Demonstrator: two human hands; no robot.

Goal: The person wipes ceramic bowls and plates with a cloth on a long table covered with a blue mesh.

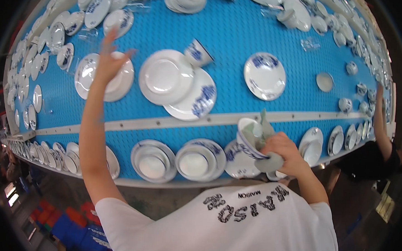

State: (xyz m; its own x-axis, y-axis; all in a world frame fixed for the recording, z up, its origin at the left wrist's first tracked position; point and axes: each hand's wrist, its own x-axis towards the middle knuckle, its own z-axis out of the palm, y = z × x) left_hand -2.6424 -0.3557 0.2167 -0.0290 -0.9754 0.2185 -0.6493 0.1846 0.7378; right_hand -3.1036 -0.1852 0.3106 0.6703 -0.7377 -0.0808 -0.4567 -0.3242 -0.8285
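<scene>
My left hand (107, 66) reaches out over the blue belt, thumb and fingers apart and slightly blurred, with nothing in it. Beneath it lie overlapping white plates (120, 82), and a small patterned plate (119, 22) lies just beyond its fingertips. Close to my body, my right hand (285, 152) grips a tilted white bowl (245, 136) with blue decoration, together with a pale green cloth (257, 129) that is bunched into the bowl. Below this hand, a blue-patterned plate (242, 164) is partly covered by the bowl.
Stacked plates (166, 76) and a tipped cup (198, 53) sit mid-belt, beside a lone plate (265, 76). A pale rail (164, 122) divides off a near lane with plate-and-bowl sets (193, 165). Another person's arm (381, 117) reaches in at right.
</scene>
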